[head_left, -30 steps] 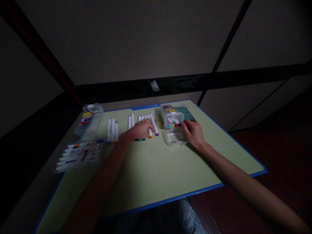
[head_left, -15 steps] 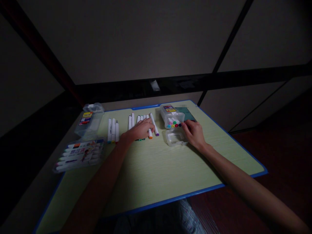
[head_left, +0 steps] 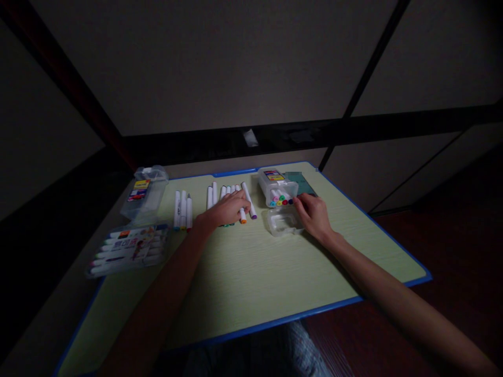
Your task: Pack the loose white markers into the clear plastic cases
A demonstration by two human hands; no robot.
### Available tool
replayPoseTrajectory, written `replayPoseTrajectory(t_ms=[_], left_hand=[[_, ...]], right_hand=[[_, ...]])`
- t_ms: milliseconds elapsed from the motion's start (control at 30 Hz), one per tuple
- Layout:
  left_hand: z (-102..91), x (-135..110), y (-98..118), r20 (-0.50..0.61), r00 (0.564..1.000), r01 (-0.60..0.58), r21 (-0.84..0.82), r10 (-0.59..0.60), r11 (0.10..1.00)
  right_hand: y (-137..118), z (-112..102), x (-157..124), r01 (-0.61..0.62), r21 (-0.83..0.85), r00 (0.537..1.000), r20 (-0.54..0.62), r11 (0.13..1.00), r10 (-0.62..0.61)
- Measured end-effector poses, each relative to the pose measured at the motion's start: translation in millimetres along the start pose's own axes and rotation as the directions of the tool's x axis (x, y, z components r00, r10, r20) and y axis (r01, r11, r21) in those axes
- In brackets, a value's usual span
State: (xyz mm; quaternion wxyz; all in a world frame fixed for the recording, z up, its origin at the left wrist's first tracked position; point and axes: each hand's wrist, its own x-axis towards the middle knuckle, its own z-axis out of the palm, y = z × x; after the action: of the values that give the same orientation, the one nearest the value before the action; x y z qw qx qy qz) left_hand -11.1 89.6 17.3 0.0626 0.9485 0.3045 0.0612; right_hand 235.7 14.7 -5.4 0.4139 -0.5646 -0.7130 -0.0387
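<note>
My left hand (head_left: pixel 230 207) lies over a row of white markers (head_left: pixel 212 196), its fingers curled round an orange-ended marker (head_left: pixel 242 214). To its right, a purple-ended marker (head_left: pixel 249 200) lies slanted on the table. My right hand (head_left: pixel 313 214) is closed at the mouth of a clear plastic box (head_left: pixel 264 183), its fingertips pinching a dark-ended marker (head_left: pixel 291 201). Several markers with colored ends (head_left: pixel 280 200) lie inside that box, whose open lid (head_left: pixel 277 222) rests on the table in front. Part of the row is hidden under my left hand.
Three white markers (head_left: pixel 183 209) lie left of the row. Farther left are an open clear box (head_left: pixel 151 196) and a clear case full of markers (head_left: pixel 129 248), near the edge of the blue-rimmed table (head_left: pixel 251 283). Behind the right box lies a flat green item (head_left: pixel 304 184).
</note>
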Motion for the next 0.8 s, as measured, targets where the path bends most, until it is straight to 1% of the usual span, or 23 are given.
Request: replayPoseTrajectory(t_ms=[300, 467, 667, 800], left_hand=[[-2.6, -0.2, 1.8, -0.015, 1.000, -0.005, 0.008, 0.006, 1.000], [-5.6, -0.9, 1.6, -0.003, 1.000, -0.029, -0.010, 0.029, 1.000], [-7.6, 0.3, 0.4, -0.008, 0.999, -0.051, 0.021, 0.051, 0.998], [-6.9, 2.7, -2.3, -0.037, 0.997, -0.059, 0.016, 0.060, 0.998]], right_hand=[[0.2, 0.4, -0.8, -0.001, -0.003, 1.000, 0.003, 1.000, 0.001], [-0.1, -0.4, -0.6, 0.007, 0.002, 1.000, -0.012, 1.000, -0.007], [0.6, 0.6, -0.7, 0.019, 0.000, 1.000, 0.005, 1.000, -0.019], [0.8, 0.6, -1.2, 0.018, 0.006, 1.000, -0.001, 1.000, -0.018]])
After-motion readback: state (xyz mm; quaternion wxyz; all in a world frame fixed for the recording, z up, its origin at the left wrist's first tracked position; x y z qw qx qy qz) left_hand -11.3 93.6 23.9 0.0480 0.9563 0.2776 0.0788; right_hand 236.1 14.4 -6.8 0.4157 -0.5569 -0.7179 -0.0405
